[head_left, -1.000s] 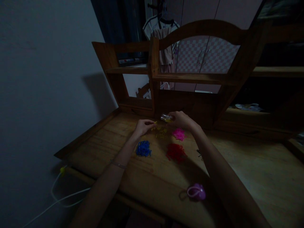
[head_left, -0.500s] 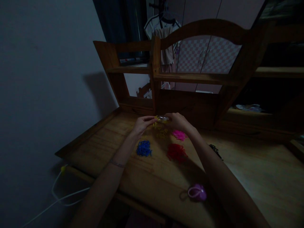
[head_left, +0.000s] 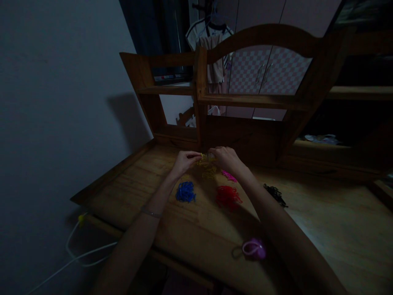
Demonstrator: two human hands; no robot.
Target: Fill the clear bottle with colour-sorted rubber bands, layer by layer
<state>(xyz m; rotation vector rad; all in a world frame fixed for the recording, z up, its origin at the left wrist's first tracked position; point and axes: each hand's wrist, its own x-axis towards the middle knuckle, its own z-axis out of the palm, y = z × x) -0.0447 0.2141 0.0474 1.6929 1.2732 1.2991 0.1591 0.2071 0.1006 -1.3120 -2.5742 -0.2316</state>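
My left hand (head_left: 183, 160) pinches a few yellow rubber bands at the mouth of a small clear container (head_left: 210, 156), which my right hand (head_left: 224, 157) holds tipped sideways. Both hands hover over a loose yellow pile (head_left: 209, 172) at the back of the wooden desk (head_left: 322, 229). A blue pile (head_left: 186, 191) lies under my left wrist. In front of the yellow pile sits a red pile (head_left: 227, 196), and my right wrist partly covers a pink pile (head_left: 229, 176).
A black pile of bands (head_left: 275, 194) lies right of my right forearm. A purple lid (head_left: 254, 249) rests near the desk's front edge. A wooden shelf unit (head_left: 245, 98) rises behind the hands. A white cable (head_left: 80, 250) hangs off the desk's left side.
My hands came together: the left lifted yellow bands from the pile to the container, and the right moved the container left to meet it. The black pile came into view.
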